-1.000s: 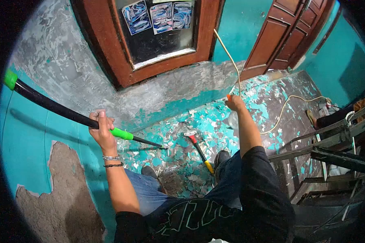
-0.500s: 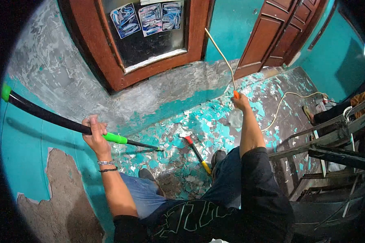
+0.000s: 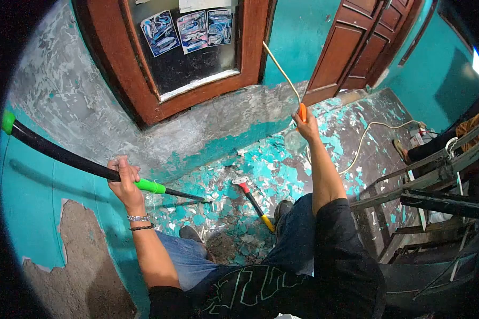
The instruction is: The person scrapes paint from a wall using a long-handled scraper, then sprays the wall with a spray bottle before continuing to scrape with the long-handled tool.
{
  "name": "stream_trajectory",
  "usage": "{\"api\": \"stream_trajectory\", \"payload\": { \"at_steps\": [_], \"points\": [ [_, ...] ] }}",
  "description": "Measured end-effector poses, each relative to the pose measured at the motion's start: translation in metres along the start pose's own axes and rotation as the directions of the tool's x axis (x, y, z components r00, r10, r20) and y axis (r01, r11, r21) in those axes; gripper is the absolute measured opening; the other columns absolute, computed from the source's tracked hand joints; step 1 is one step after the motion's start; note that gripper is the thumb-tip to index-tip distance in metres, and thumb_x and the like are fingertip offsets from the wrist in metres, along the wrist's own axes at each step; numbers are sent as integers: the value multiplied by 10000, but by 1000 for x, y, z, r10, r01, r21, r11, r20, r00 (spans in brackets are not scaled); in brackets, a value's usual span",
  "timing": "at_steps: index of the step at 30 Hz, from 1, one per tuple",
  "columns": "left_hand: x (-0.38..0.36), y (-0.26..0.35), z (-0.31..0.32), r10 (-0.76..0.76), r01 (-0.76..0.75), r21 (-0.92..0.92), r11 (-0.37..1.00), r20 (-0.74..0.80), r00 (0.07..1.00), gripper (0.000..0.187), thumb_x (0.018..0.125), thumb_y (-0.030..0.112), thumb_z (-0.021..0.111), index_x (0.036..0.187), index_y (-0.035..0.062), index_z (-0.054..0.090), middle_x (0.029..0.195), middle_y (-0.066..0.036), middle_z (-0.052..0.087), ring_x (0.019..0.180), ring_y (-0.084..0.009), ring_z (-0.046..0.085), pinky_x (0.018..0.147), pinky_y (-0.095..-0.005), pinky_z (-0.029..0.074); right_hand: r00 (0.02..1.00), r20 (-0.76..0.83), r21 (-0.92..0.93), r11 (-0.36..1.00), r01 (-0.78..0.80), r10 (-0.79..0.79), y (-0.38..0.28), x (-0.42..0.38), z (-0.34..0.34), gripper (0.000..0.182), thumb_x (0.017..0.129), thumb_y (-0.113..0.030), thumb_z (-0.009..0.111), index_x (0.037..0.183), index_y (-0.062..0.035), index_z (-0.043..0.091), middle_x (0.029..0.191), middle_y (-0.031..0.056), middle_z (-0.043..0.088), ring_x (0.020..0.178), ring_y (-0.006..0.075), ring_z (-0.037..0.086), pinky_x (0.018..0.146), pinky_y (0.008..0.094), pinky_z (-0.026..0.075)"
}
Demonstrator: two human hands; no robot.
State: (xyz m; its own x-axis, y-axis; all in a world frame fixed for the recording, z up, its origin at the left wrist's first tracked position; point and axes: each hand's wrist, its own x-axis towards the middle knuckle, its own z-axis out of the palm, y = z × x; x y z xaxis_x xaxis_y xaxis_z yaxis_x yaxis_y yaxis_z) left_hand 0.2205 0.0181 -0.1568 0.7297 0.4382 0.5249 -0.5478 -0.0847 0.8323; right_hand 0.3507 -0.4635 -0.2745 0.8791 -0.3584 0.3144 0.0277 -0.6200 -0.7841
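My left hand [image 3: 125,179] is closed round a long black pole [image 3: 64,154] with bright green collars [image 3: 150,185]. The pole slants down to the right, its thin far end near the floor. In my right hand [image 3: 307,127] is an orange fitting [image 3: 303,110] on a cream cord [image 3: 283,73]. Just beneath that hand hangs a clear, rounded thing [image 3: 295,142] whose kind I cannot make out. Between my feet lies a tool [image 3: 254,204] with a pale head, red collar, black shaft and yellow end.
Turquoise and white paint flakes [image 3: 271,170] cover the floor. Ahead is a half-stripped wall [image 3: 207,114] below a brown-framed window [image 3: 197,98]. A brown door [image 3: 351,53] stands farther right. Dark frames [image 3: 436,181] and a person's foot [image 3: 402,151] are at the right.
My right hand has moved slightly left and up with the orange fitting, showing more of it. The view has shifted a little. My left hand keeps its hold on the pole.
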Motion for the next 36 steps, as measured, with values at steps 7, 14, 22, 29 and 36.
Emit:
{"api": "stream_trajectory", "payload": {
  "at_steps": [7, 14, 22, 29, 36],
  "points": [
    [-1, -2, -4, -19, 20, -35, 999, 14, 1000, 184, 870, 222, 499, 799, 53, 484, 500, 41, 353, 441, -52, 337, 549, -233, 395, 969, -224, -74, 989, -125, 106, -5, 7, -6, 351, 745, -365, 602, 934, -74, 545, 788, 172, 604, 749, 333, 585, 659, 389, 440],
    [-1, -1, -3, -18, 19, -47, 999, 21, 1000, 190, 867, 232, 513, 802, 55, 486, 502, 45, 346, 442, -54, 334, 541, -237, 392, 980, 54, -55, 980, -191, 194, 22, 5, 8, 411, 711, -349, 637, 972, -41, 564, 806, 152, 608, 745, 271, 593, 670, 356, 448],
    [-2, 0, -3, -37, 38, -46, 998, 14, 999, 191, 868, 239, 517, 818, 56, 496, 507, 46, 342, 445, -52, 333, 543, -241, 393, 958, 284, -24, 998, 55, -46, -45, -31, 5, 343, 741, -318, 650, 858, -24, 519, 719, 106, 565, 685, 215, 551, 645, 344, 439],
    [-1, 1, -4, -28, 28, -46, 999, 14, 1000, 202, 868, 240, 517, 813, 47, 495, 505, 42, 352, 447, -55, 344, 544, -240, 395, 971, 166, -15, 984, 175, -170, -54, -18, 22, 331, 744, -324, 639, 872, -44, 516, 736, 119, 573, 695, 256, 561, 636, 355, 430],
    [-1, -2, -5, -11, 12, -39, 999, 15, 1000, 212, 866, 242, 519, 813, 39, 492, 498, 33, 360, 449, -68, 360, 524, -242, 381, 874, 476, -249, 938, 242, -99, -61, -37, 34, 391, 718, -380, 640, 910, -57, 531, 807, 147, 602, 768, 309, 585, 683, 393, 438]
  ]
}}
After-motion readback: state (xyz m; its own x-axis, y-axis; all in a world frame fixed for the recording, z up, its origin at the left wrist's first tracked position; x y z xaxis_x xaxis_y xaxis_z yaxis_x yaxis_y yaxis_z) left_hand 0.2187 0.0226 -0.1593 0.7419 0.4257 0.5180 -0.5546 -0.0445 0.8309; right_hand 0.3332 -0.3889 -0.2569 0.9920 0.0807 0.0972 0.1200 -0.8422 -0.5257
